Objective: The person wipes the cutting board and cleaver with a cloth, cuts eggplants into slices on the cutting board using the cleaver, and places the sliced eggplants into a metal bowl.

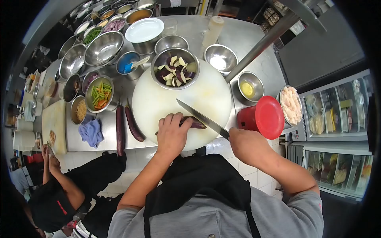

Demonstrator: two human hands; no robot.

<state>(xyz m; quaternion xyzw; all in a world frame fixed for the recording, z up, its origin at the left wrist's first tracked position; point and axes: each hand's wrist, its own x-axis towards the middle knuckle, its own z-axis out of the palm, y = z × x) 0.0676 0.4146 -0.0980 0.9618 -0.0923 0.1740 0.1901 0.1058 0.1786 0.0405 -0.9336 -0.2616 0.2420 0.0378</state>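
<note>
Left fingers (169,118) curled, right fingers (234,135) clenched

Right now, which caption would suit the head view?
Left hand steadying an eggplant on a round board, right hand gripping a knife.

A crumpled blue cloth (90,133) lies beside a metal bowl (89,115).

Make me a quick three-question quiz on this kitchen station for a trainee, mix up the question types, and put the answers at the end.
1. How many long eggplants lie beside the round white board, on its left?
2. True or false: the right hand holds the knife.
3. The steel bowl on the board contains: A) raw meat, B) cut eggplant, C) shredded noodles.

Key: 1. Two. 2. True. 3. B.
</note>
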